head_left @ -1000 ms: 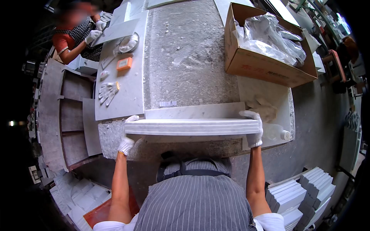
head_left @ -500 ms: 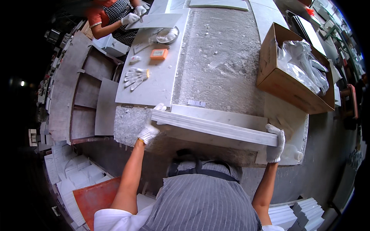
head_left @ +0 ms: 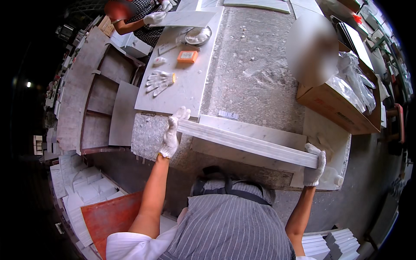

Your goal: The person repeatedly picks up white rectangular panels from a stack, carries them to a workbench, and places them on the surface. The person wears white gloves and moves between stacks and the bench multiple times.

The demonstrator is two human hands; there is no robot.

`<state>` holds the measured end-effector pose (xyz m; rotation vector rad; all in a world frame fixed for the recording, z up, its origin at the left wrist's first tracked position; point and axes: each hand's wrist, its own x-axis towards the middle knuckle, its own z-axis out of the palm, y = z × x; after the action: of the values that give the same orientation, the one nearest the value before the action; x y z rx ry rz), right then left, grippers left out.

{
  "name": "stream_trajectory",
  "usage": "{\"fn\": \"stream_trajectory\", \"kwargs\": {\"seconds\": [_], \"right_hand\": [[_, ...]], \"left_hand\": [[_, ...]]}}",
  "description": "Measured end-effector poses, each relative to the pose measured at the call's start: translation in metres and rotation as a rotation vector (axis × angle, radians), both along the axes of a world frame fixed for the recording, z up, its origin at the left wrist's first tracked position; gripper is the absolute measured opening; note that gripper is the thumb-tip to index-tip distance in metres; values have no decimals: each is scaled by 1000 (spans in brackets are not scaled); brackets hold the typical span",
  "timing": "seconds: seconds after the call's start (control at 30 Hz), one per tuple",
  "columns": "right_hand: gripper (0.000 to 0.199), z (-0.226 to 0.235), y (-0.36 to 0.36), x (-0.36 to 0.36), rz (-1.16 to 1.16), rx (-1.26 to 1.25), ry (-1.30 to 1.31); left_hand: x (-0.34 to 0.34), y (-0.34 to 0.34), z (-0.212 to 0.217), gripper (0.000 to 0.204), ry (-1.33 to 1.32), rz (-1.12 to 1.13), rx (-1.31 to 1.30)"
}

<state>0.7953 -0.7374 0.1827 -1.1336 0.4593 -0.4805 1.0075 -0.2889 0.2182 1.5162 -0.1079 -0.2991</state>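
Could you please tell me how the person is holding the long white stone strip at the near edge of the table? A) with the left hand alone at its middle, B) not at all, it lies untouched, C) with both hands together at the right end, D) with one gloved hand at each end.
D: the left hand grips the left end of the stone strip and the right hand grips its right end, both in white gloves.

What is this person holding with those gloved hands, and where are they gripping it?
A long white stone slab strip, held by its two ends: the left hand grips one end, the right hand the other, above the grey worktable.
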Motion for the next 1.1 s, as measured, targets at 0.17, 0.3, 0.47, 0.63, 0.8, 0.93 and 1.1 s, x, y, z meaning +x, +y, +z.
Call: {"fn": "stream_trajectory", "kwargs": {"seconds": [0.17, 0.3, 0.47, 0.63, 0.8, 0.93, 1.1], "right_hand": [[59, 4, 2, 0, -61, 37, 93], [61, 8, 10, 7, -112, 0, 128], [57, -19, 7, 1, -173, 124, 146], [56, -33, 12, 4, -270, -131, 137], [53, -32, 17, 9, -353, -182, 135], [51, -38, 8, 6, -281, -15, 45], [42, -10, 22, 15, -365, -593, 94]], "left_hand": [[-2, -18, 1, 43, -46, 71, 191], [-5, -21, -5, 32, -185, 128, 240], [-2, -24, -18, 33, -97, 225, 105], [-1, -32, -16, 38, 21, 390, 16], [0, -40, -18, 38, 87, 554, -114], [-11, -31, -17, 43, 91, 570, -47], [-13, -40, -1, 44, 80, 563, -22]]}}
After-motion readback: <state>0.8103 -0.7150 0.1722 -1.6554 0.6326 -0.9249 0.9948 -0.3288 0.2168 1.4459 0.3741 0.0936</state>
